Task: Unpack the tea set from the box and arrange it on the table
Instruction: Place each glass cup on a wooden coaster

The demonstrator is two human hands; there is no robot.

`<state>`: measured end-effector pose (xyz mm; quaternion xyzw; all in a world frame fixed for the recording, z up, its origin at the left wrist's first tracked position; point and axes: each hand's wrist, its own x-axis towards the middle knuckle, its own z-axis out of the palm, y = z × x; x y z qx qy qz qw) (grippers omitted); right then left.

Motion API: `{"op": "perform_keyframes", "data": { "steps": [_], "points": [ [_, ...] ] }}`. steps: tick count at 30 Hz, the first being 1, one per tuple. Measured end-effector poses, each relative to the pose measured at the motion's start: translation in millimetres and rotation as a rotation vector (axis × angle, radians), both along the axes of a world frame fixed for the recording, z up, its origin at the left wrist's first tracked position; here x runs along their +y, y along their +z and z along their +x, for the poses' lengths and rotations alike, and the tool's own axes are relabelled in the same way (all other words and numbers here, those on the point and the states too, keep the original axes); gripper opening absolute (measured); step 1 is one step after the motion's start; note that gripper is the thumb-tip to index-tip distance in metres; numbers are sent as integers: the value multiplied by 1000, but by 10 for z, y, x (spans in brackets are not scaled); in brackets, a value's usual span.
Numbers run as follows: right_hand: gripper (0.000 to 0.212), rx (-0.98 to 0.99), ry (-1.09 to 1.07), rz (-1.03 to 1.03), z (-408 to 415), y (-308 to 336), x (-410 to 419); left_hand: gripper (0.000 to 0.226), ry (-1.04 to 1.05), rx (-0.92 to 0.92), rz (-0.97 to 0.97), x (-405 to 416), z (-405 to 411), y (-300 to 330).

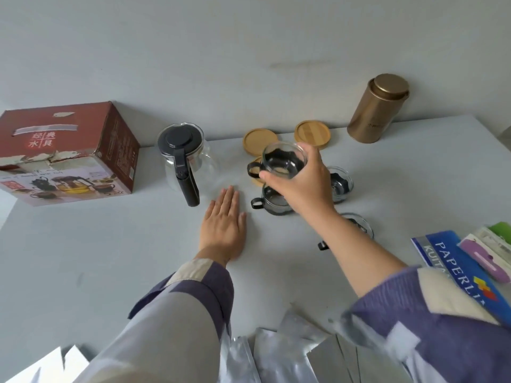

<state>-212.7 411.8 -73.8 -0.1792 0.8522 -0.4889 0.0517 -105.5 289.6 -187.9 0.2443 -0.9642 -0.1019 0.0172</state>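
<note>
Pale grey tabletop point(83, 258) runs back to a plain light wall; nearest the camera lie crinkled silver foil packets point(290, 352), and at the right edge a blue Paperline packet point(459, 269) with a purple item point(486, 261) on it; the left hand point(224, 225) lies palm-down on the bare surface, fingers straight and together, holding nothing; just right of it a glass cup with a black holder point(272, 201) stands on the table, another cup point(356, 225) shows partly behind the right forearm, and a third point(341, 183) sits beyond the wrist; the right hand point(301, 181) grips a glass cup point(282, 161) by its rim, fingers clamped around it, lifted above a bamboo coaster point(257, 181) that seems to lie beneath, though it is mostly hidden; further back stand the glass teapot point(188, 158) with black lid and handle, two more coasters point(260, 140) point(312, 134), a gold tin point(377, 107) against the wall, and the red box point(69, 150) at far left.
</note>
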Motion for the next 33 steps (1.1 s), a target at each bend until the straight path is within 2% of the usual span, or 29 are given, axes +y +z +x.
{"op": "perform_keyframes", "data": {
  "steps": [4, 9, 19, 26, 30, 33],
  "points": [
    [80, -38, 6, 9, -482, -74, -457, 75, 8, 53, -2, -15, 8, -29],
    [82, -62, 17, 80, -854, -365, -905, 66, 23, 92, 26, -25, 7, -12],
    [89, -54, -30, 180, -1133, -629, -1215, 66, 27, 100, 33, -35, 5, -6],
    [118, -46, -10, 313, -1090, -419, -1091, 66, 27, 96, 13, -43, 11, -15],
    [103, -56, 53, 257, -937, -233, -804, 67, 26, 91, 15, -35, 11, -14],
    [90, -107, 121, 226, -691, -181, -542, 57, 36, 87, 23, -31, 7, -10]
  ]
}}
